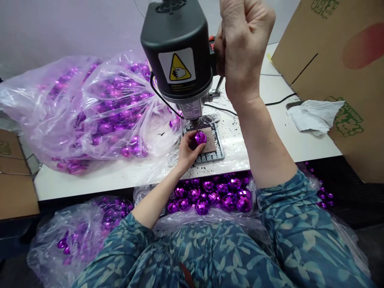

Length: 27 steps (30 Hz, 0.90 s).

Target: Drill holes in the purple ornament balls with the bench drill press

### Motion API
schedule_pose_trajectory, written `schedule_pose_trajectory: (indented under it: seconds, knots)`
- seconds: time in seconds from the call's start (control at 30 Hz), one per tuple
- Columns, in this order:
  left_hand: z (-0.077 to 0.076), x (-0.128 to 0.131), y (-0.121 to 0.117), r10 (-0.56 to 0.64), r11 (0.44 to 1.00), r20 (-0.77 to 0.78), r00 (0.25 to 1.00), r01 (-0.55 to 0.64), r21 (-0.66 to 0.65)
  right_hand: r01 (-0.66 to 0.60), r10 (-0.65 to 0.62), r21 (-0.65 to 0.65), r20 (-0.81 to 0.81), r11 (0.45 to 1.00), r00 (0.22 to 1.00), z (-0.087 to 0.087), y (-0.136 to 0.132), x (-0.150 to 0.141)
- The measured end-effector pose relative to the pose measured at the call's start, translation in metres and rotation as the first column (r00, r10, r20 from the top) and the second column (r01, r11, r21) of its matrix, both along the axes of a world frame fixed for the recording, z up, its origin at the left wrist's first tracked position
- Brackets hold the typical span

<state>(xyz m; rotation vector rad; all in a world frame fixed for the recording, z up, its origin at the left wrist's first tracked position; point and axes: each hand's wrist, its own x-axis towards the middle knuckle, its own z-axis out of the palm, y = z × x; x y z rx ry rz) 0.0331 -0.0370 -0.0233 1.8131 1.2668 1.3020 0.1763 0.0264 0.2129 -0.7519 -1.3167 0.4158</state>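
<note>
My left hand (pixel 189 150) pinches a shiny purple faceted ball (pixel 200 137) between thumb and fingers. It holds the ball over a small brown board (pixel 210 145) on the grey slotted base (pixel 221 154) of a drill press (pixel 177 48). The press's chuck (pixel 195 121) is just above the ball; I cannot tell whether a bit touches it. High at the right of the press, my right hand (pixel 244 36) is closed in a fist round the end of the feed lever (pixel 221 83), whose grip is mostly hidden.
A big clear bag (pixel 117 104) of purple balls lies left on the white table (pixel 84 184). More faceted balls (pixel 214 197) sit in a bag before my lap, another bag (pixel 75 236) lower left. Dark shavings surround the base. Right are a tissue (pixel 315 116), cable (pixel 279 102) and carton (pixel 339 52).
</note>
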Motion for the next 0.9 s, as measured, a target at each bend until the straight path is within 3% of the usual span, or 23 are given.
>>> schedule_pose_trajectory:
  seconds: [0.1,0.23,0.3,0.47,0.63,0.9]
  knots:
    - [-0.001,0.004,0.0,0.012,1.0,0.013,1.0,-0.012,0.008,0.053,-0.049,0.024,-0.146,0.998,0.988,-0.003,-0.003,-0.001]
    - [-0.002,0.003,0.004,-0.003,0.998,0.03,1.0,0.005,-0.055,0.041,-0.011,0.229,-0.131,0.973,0.991,-0.017,-0.022,-0.001]
    - [-0.001,0.001,0.006,-0.016,0.998,0.02,1.0,0.018,-0.065,0.09,-0.056,0.313,-0.116,0.945,0.992,-0.026,-0.035,-0.001]
    - [0.0,-0.002,0.009,-0.028,0.996,0.012,1.0,0.029,-0.08,0.263,-0.248,0.24,-0.092,0.934,0.964,-0.048,-0.056,-0.003]
    - [-0.001,-0.002,0.007,-0.028,0.998,-0.019,0.999,0.027,-0.056,0.194,-0.154,0.282,-0.159,0.94,0.975,-0.064,-0.054,-0.001]
    - [0.0,-0.003,0.006,-0.045,0.998,-0.037,0.998,0.044,-0.037,0.163,-0.095,0.456,-0.169,0.875,0.981,-0.077,-0.047,0.001]
